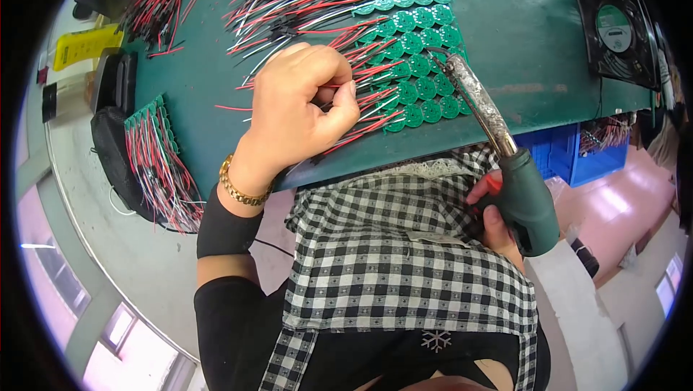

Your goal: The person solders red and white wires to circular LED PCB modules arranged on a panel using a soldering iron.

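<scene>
My left hand [299,106] is closed in a pinch, thumb against forefinger, on what appears to be a thin red wire [333,87]; the fingertips partly hide it. Just right of it lies a panel of round green circuit boards [424,88], with red, white and black wires fanning out leftward from its rows. My right hand [498,228] grips the dark green handle of a soldering iron [480,102] near the table's front edge. The iron's metal barrel slants up and left, and its bent tip hangs over the boards. Whether the tip touches a board I cannot tell.
A black fan [617,30] stands at the right on the green table [516,37]. Loose red and black wires [155,1] lie far left; another wired board bundle [162,167] rests at the left edge. A blue crate [588,156] sits below, to the right.
</scene>
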